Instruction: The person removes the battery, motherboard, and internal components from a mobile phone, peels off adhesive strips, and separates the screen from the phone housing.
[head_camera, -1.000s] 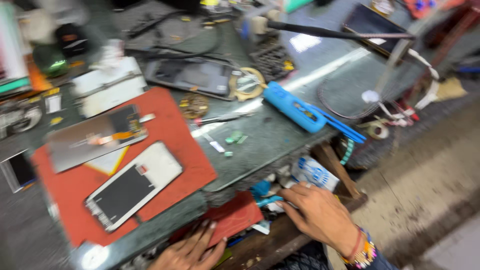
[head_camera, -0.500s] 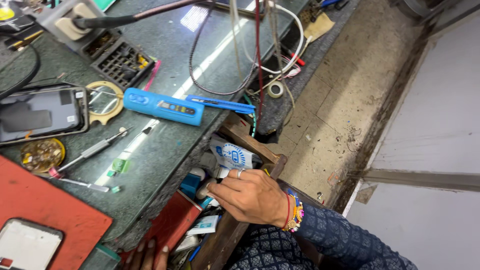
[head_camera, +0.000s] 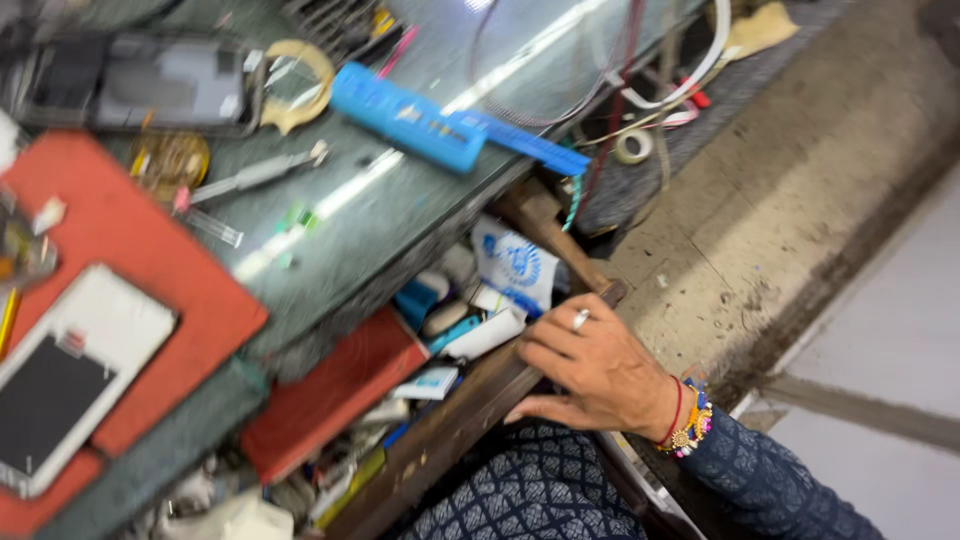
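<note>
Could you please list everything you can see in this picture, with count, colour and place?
Blue plastic tool case: one, blue, on the grey worktop.
Blue comb-like strip: one, blue, at the worktop edge.
Red work mat: one, red, left on the worktop.
White-framed phone: one, white with dark screen, on the mat.
Dark opened phone: one, grey-black, top left.
Metal screwdriver: one, silver, beside the mat.
Tape roll: one, whitish, right of the worktop.
Open wooden drawer: one, brown, below the worktop, packed with small items.
Red flat box: one, red, in the drawer.
Right hand: ringed, on the drawer's front edge.
Left hand: out of view.
</note>
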